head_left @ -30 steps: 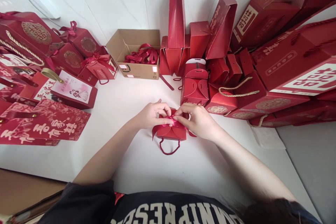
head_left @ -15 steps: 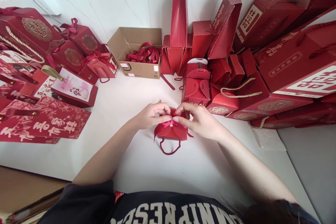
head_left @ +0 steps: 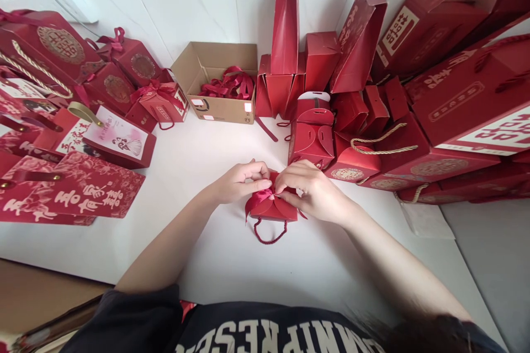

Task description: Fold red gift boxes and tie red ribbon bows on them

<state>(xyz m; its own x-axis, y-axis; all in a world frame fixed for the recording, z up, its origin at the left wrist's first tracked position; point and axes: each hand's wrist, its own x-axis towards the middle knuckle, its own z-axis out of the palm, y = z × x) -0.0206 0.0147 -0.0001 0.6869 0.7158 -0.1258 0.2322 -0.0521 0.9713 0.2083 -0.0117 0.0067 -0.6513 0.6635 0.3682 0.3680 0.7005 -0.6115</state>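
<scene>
A small red gift box [head_left: 273,212] stands on the white table in front of me, its dark red rope handle [head_left: 270,241] hanging toward me. Across its top runs a dark pink ribbon [head_left: 260,197] with a loop on the left side and tails at both sides. My left hand [head_left: 247,182] is closed at the loop, thumb and fingers pinching the ribbon. From the right, my right hand [head_left: 308,190] pinches the ribbon near the knot, its fingertips partly hidden behind the hand. Both hands rest close together over the box top.
An open cardboard box [head_left: 223,110] holds loose ribbons [head_left: 232,84] at the back. Red gift boxes [head_left: 311,140] crowd the right side and back wall. Finished-looking bags and boxes [head_left: 93,185] line the left. A ribbon strip [head_left: 267,129] lies on the white table [head_left: 232,270].
My right hand has turned and shifted its fingers at the knot, so its back now faces up more. The left hand stays almost where it was. The view has shifted slightly.
</scene>
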